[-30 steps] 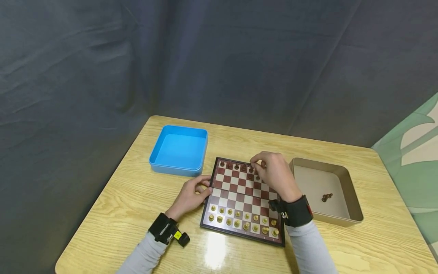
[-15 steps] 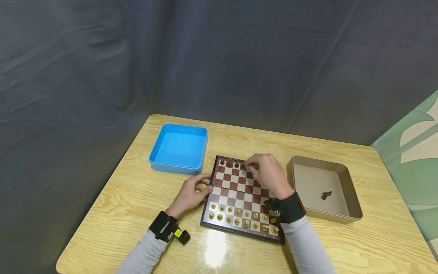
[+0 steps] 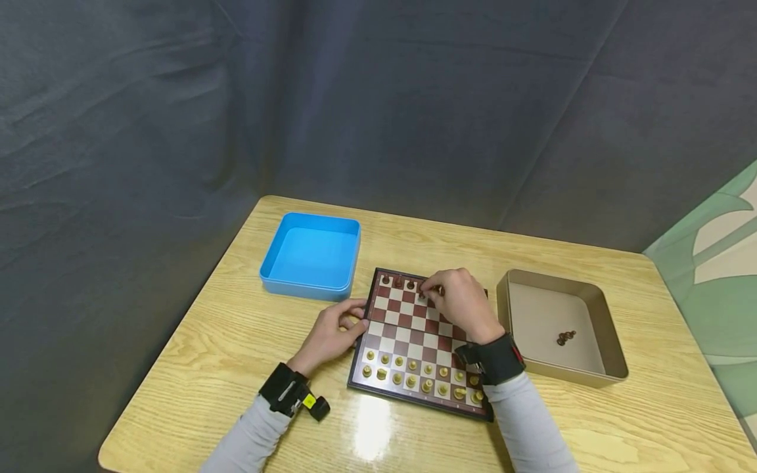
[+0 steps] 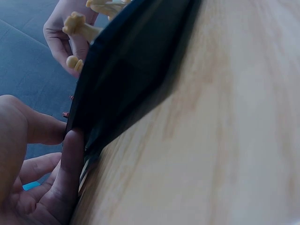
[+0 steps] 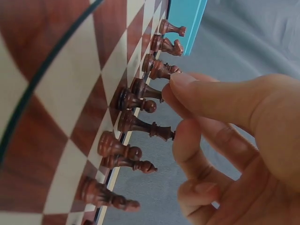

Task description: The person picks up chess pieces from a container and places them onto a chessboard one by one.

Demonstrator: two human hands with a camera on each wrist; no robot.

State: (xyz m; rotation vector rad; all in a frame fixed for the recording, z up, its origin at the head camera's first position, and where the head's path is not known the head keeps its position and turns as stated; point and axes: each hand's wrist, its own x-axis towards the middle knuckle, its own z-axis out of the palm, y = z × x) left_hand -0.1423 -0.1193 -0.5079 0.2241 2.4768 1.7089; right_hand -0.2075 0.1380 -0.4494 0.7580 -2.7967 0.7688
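A brown-and-white chessboard (image 3: 393, 318) lies on the table. My left hand (image 3: 330, 333) holds its left edge, thumb and forefinger at the rim in the left wrist view. My right hand (image 3: 464, 301) is over the far side, thumb and forefinger pinching a dark brown pawn (image 5: 159, 71); its top is hidden behind the fingertips. Around it stand a dark rook (image 5: 172, 28), a knight (image 5: 166, 45), a king (image 5: 145, 127) and several other dark pieces. Two rows of pale yellow pieces (image 3: 411, 380) stand along the near side.
An open beige box (image 3: 615, 358) to the right of the board contains a few dark pieces (image 3: 566, 337) lying together. A blue box (image 3: 310, 289) stands behind the left hand. Grey cloth (image 3: 414, 131) hangs behind the wooden table (image 3: 201, 368).
My right hand has shifted left along the far rows of dark pieces, and its fingertips are now at a pawn before the back row. The left hand has stayed at the board's edge.
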